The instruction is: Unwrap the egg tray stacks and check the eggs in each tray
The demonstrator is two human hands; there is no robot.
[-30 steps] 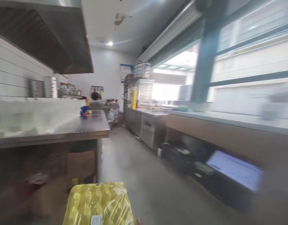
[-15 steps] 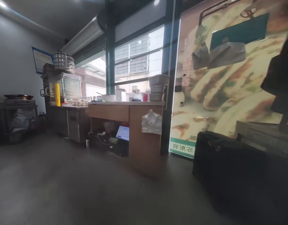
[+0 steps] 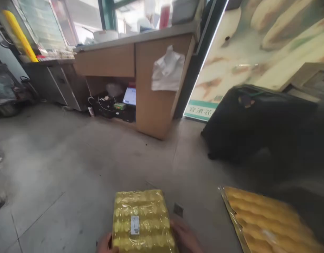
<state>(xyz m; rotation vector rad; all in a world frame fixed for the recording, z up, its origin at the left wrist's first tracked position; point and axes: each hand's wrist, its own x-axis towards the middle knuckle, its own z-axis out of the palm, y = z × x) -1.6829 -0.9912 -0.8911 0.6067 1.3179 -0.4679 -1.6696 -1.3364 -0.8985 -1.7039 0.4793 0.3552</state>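
Observation:
A yellow egg tray wrapped in clear film, with a small white label on top, is held out low in front of me at the bottom of the view. My left hand grips its left side, with only a thumb and part of the palm showing. My right hand clasps its right side, fingers curled against the edge. A second wrapped yellow tray lies at the lower right, apart from both hands.
A wooden counter with a white bag hanging on it stands ahead, a lit screen and cables beneath. A large black bag sits at right before a lit poster. Grey tiled floor spreads between.
My view has swung right and then tipped down toward the floor. The wrapped egg tray is back in view with both hands on it, and a second tray now shows at right.

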